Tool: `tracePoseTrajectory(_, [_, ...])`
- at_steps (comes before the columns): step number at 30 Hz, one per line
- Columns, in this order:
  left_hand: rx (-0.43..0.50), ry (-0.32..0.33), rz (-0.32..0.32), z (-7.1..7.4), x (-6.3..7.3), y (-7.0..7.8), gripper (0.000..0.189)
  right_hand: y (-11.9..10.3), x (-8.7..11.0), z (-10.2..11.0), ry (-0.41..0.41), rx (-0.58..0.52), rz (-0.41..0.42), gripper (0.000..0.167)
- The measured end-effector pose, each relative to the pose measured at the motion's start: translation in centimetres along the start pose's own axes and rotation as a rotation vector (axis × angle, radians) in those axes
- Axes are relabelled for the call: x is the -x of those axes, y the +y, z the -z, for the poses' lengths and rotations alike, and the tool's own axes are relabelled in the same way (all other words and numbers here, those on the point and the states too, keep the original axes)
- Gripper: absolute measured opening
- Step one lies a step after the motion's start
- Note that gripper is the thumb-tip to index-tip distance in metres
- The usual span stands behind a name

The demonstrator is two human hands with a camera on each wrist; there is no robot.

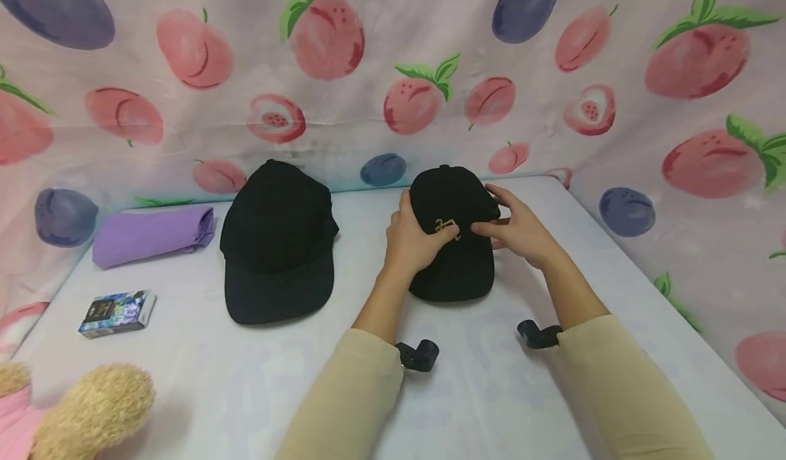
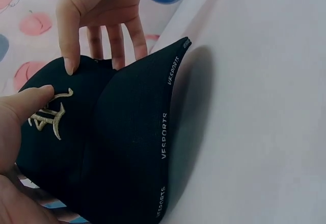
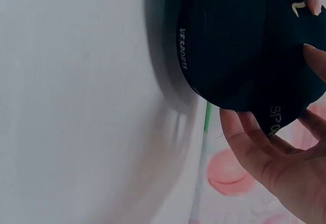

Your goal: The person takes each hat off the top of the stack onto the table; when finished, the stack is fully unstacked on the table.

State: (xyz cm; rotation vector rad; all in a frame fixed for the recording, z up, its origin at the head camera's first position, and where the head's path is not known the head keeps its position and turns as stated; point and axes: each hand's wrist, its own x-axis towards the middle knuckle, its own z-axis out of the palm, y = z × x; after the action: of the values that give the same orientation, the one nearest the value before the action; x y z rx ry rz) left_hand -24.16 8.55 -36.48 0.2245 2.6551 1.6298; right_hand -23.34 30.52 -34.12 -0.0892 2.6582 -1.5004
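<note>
A black baseball cap (image 1: 447, 194) with a gold embroidered emblem (image 2: 49, 114) stands on the white table, its brim toward me. My left hand (image 1: 413, 240) grips its left side, with the thumb on the front beside the emblem and the fingers round the side. On the cap's right side, my right hand (image 1: 523, 231) holds the crown between thumb and spread fingers. White lettering runs along the brim's edge (image 2: 164, 132) in the left wrist view. From the right wrist, the fingers (image 3: 260, 155) show against the cap's lower side, near more white letters.
To the left stands a larger plain black cap (image 1: 273, 221). Farther left lie a folded purple cloth (image 1: 150, 235) and a small patterned box (image 1: 117, 313). A tan plush toy (image 1: 95, 409) occupies the near left corner. Fruit-print fabric (image 1: 344, 139) hangs behind the table (image 1: 614, 262).
</note>
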Motion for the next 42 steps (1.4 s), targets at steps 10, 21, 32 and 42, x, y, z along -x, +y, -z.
tracePoseTrajectory(10, [0.022,-0.025,0.006,-1.3,-0.2,1.0,0.109,1.4,-0.1,1.6,0.008,-0.022,-0.016,0.092])
tracePoseTrajectory(21, [0.039,-0.003,-0.005,-3.4,-0.3,1.7,0.102,2.5,0.2,2.5,0.045,-0.006,-0.048,0.089])
tracePoseTrajectory(32, [0.163,-0.025,-0.038,-4.9,-0.5,1.5,0.086,3.6,-0.3,2.4,0.035,0.026,-0.063,0.109])
tracePoseTrajectory(42, [0.204,-0.152,-0.003,-5.7,-0.3,1.8,0.095,3.7,-0.9,1.6,0.159,0.264,-0.029,0.125])
